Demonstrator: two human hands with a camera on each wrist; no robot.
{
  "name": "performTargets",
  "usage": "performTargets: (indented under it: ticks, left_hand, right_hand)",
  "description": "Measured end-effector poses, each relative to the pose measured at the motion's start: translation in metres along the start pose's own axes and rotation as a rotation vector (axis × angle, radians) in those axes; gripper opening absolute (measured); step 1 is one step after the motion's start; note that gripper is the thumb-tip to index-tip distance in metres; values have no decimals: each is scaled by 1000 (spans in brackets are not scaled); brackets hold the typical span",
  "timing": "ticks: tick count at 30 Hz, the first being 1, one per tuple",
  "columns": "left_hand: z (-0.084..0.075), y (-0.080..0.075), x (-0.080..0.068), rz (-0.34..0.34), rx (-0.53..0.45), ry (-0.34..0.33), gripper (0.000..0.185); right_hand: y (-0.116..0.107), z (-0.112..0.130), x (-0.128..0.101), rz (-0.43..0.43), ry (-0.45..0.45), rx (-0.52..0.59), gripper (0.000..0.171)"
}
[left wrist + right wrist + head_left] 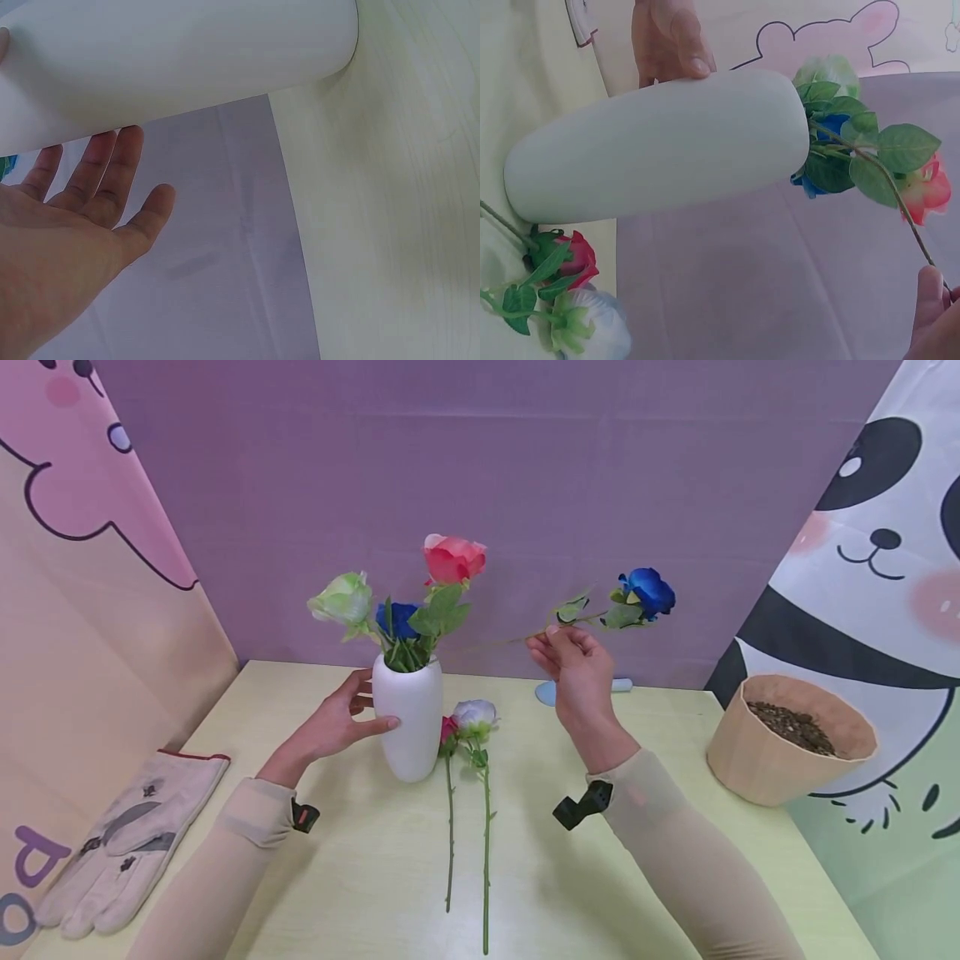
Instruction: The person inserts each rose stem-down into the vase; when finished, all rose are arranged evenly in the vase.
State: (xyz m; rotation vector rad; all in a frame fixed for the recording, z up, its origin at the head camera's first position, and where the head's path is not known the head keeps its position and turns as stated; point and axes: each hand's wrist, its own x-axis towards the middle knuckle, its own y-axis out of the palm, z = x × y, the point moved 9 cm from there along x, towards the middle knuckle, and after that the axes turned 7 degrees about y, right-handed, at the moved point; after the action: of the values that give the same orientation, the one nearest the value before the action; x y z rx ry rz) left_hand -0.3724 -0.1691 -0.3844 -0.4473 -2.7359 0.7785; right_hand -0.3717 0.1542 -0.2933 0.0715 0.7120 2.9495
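Observation:
A white vase (408, 718) stands on the table, holding a pale green rose (342, 599), a blue rose (399, 620) and a coral-pink rose (454, 560). My left hand (337, 718) grips it from the left, thumb across the front; in the left wrist view, fingertips touch the vase wall (180, 67). To its right, my right hand (581, 672) pinches the stem of a second blue rose (649, 592). That bloom points right, and the stem's lower end (832, 135) overlaps the leaves at the vase mouth in the right wrist view.
A red rose (448, 729) and a whitish-lavender rose (475, 717) lie beside the vase, stems toward me. A small trowel (546, 693) lies behind my right hand. Work gloves (135, 843) lie at left; a tan pot (750, 760) of soil stands at right.

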Motion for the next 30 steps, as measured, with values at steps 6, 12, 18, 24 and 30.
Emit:
performTargets:
  ticks: [6,12,18,24,30]
  left_hand:
    - [0,0,0,3,5,-5,89]
    - [0,0,0,-1,7,-11,90]
    - [0,0,0,4,-5,-16,90]
    - [0,1,-1,6,-10,0,89]
    - [-1,1,-1,5,-11,-5,88]
  right_hand:
    - [8,-1,-1,0,-48,5,11]
    - [22,-6,-3,20,-87,-44,8]
    - [35,-13,-3,45,-106,-88,8]
    - [43,-11,-7,47,-120,-109,9]
    - [46,-2,-8,34,-176,-139,8]
